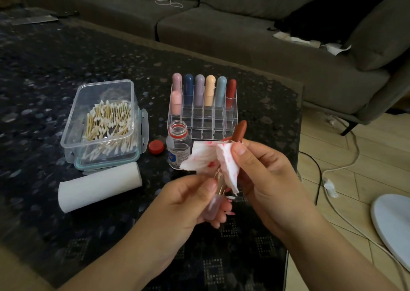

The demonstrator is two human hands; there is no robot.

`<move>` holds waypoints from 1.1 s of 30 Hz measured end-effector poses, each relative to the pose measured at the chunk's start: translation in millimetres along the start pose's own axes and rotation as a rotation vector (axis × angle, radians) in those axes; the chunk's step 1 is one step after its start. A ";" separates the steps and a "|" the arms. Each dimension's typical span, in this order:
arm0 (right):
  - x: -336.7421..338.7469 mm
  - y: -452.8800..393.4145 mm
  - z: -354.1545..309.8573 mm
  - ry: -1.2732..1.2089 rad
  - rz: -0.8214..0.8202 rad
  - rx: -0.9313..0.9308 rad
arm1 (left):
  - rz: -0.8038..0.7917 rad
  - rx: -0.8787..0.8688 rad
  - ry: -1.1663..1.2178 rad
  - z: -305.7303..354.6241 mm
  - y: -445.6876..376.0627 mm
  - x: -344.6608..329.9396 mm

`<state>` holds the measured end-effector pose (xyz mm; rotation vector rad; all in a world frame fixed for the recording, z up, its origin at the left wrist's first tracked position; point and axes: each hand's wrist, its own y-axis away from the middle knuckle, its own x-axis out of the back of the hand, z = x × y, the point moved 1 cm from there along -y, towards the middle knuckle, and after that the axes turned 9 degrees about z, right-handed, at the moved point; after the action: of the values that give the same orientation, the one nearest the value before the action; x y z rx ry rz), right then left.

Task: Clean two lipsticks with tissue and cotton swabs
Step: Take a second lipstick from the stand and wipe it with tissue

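Wiping step: left hand (195, 199) grips lipstick (218, 183); right hand (261, 170) pinches stained tissue (210, 157) and cap (240, 129). Next, likely swab detailing.

Two bare forearms were observed entering from the lower edge of the view, one from the lower left and one from the lower right. No sleeves were seen on either forearm up to the frame edge. The left hand (190, 199) was noted to be bare, without glove. The right hand (264, 175) was likewise found bare. Fingernails were recorded as short and plain on the thumbs visible in the head view. The upper arms and the remainder of the body were not captured within the frame.
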<state>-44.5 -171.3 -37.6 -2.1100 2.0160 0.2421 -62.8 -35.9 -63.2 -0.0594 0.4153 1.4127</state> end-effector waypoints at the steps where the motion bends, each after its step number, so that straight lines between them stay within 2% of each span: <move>1: 1.6 -0.8 1.6 0.012 0.015 0.009 | 0.029 -0.028 -0.020 0.3 -1.1 0.4; 4: 5.1 -2.0 4.6 0.059 0.054 0.037 | 0.138 -0.073 -0.060 0.3 -3.9 2.4; 6: 6.1 -2.0 3.8 0.069 0.061 0.042 | 0.148 -0.055 -0.039 0.1 -3.8 2.0; 10: 8.0 -2.1 0.4 0.066 0.065 0.018 | -0.057 0.100 0.087 1.6 0.4 -0.6; 12: 9.9 -3.0 0.8 0.083 0.077 0.016 | -0.101 0.103 0.071 1.8 1.8 -1.0; 17: 8.8 -2.9 -0.4 0.068 0.074 0.051 | 0.020 -0.033 -0.001 2.9 -1.1 2.4; 21: 8.8 -2.3 -1.6 0.052 0.079 0.032 | 0.093 -0.028 0.007 0.7 -2.4 3.2; 27: 10.5 -1.6 -4.2 0.069 0.097 0.030 | -0.149 0.101 0.074 2.2 1.7 0.7; 33: 11.0 -3.4 -1.7 0.068 0.100 0.052 | 0.025 -0.029 -0.009 2.8 -2.5 2.4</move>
<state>-40.6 -182.2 -38.7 -2.0149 2.1455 0.1340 -59.5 -33.2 -61.9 -0.0714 0.3889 1.4433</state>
